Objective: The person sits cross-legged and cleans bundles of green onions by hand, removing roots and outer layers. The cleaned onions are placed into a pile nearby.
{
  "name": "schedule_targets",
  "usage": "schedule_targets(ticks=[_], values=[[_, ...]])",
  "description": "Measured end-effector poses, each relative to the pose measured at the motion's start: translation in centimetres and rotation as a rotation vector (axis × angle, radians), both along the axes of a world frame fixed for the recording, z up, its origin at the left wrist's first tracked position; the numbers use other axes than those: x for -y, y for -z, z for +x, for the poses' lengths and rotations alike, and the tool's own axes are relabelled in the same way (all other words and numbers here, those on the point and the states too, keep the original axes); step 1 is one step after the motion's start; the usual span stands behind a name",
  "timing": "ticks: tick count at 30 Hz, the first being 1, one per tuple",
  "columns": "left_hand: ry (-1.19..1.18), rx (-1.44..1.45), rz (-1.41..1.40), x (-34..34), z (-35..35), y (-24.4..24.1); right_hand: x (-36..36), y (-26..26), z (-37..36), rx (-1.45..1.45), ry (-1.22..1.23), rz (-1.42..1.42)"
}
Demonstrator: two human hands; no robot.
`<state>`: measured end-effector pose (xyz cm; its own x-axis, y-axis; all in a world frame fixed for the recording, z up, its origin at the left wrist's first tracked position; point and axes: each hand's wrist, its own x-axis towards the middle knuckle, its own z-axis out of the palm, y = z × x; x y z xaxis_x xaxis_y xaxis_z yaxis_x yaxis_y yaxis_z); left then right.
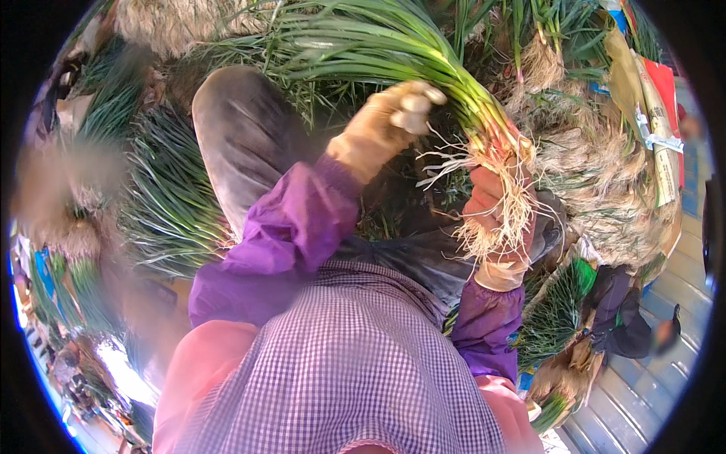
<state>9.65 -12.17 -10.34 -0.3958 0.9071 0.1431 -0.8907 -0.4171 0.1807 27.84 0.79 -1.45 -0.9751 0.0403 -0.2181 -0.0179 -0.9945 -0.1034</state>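
A thick bunch of green onions [454, 79] is in my right hand [483, 196], which wears a reddish-orange glove. That hand grips it close to the root end. Pale stringy roots [502, 227] hang over the fingers and wrist. The long green leaves arch up and away to the far left. My left hand [391, 119], in a tan glove, is beside the stalks with its fingers curled. Motion blurs it, so I cannot tell whether it touches the bunch or pinches something.
Green onions [176, 198] lie heaped beside my left knee [238, 130]. Stacked bunches with dry roots [607, 193] rise on the right. Further right are a rolled paper sack [661, 136] and a person in dark clothes [621, 318]. A large blurred shape crosses the left side.
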Motion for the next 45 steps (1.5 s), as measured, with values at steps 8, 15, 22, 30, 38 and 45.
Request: schedule_targets(ticks=[8, 15, 22, 30, 38, 45], values=[[-0.367, -1.808, -0.988, 4.0, 2.0, -4.5, -1.0, 0.2, -0.5, 0.117, -0.001, 0.152], [-0.415, -0.882, -0.794, -2.2, 4.2, -3.5, 0.4, 0.8, 0.2, 0.257, 0.025, 0.33], [-0.893, -1.496, -1.143, -0.1, 1.0, -1.7, 0.2, -0.3, 0.5, 0.237, 0.033, 0.249], [0.218, -0.609, -0.291, 5.9, 3.1, -6.7, -2.2, -0.1, 0.8, 0.153, -0.05, 0.181], [0.344, -0.935, -0.231, 3.1, 5.5, -4.8, -2.8, -2.5, 1.1, 0.337, -0.04, 0.438], [0.274, -0.659, -0.341, 3.3, 4.5, -6.1, 1.6, -5.5, -1.8, 0.232, 0.214, 1.053]])
